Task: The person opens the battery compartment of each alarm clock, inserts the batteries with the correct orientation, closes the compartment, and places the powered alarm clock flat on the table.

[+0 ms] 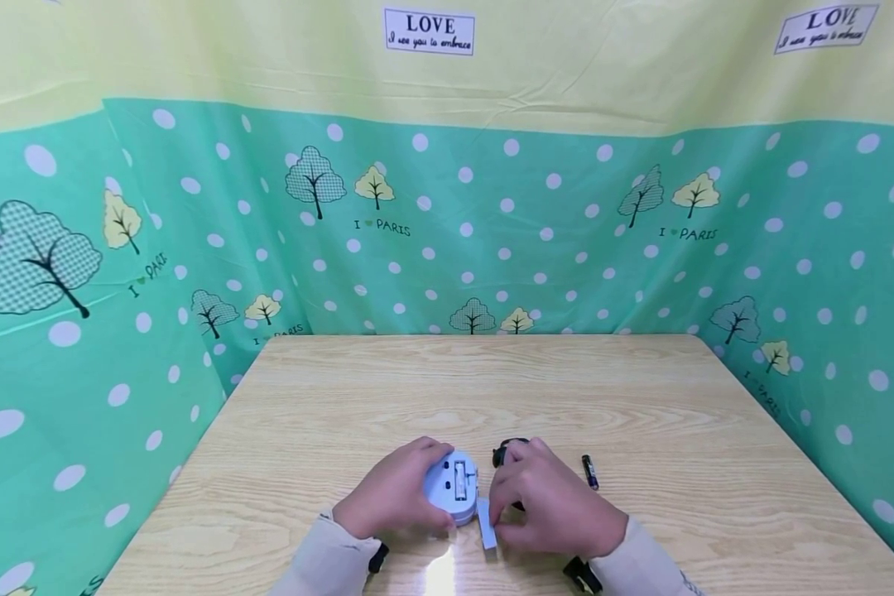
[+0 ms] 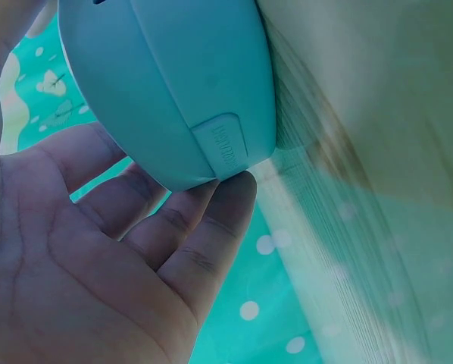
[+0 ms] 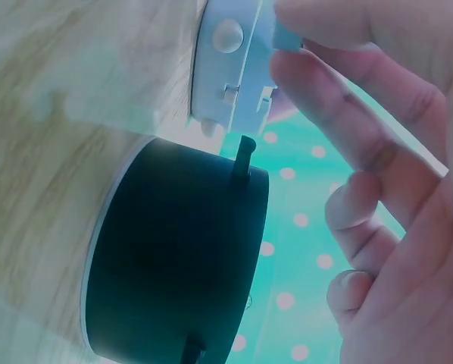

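A light-blue alarm clock [image 1: 438, 497] lies back up on the table, with small black knobs and an uncovered slot holding a battery [image 1: 459, 482]. My left hand [image 1: 398, 492] grips it from the left, thumb on the near side and fingers round the far side. In the left wrist view, fingertips touch the clock [image 2: 181, 68] beside a raised button. Just right of the clock, my right hand [image 1: 547, 507] pinches a narrow light-blue battery cover [image 1: 487, 526] between thumb and fingers. The right wrist view shows only a bit of that cover [image 3: 287, 36].
Partly hidden beneath my right hand is a black round object [image 1: 508, 449]; its side and small pegs show in the right wrist view. A loose dark battery [image 1: 590, 472] lies to the right on the wooden table [image 1: 484, 389]. A patterned curtain [image 1: 492, 232] hangs behind.
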A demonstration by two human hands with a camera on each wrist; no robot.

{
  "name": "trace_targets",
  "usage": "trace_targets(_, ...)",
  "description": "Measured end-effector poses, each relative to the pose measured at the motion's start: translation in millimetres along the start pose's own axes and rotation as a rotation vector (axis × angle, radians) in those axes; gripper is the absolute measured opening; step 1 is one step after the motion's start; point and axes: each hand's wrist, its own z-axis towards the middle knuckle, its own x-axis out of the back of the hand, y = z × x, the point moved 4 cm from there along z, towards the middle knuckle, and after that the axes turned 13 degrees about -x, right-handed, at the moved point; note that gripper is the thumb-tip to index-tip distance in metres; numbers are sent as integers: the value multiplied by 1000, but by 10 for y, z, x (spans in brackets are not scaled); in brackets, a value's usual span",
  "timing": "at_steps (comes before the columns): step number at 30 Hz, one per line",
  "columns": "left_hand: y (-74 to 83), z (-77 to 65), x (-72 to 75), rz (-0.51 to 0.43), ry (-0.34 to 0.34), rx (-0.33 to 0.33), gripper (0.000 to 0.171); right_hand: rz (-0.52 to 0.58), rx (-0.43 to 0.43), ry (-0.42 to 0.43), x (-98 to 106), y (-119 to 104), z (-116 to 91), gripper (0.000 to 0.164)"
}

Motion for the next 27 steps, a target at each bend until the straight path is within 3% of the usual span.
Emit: trace_targets(27,4,-18,14,-9,3,0,98,-55,61,287,-8,-14,69,13)
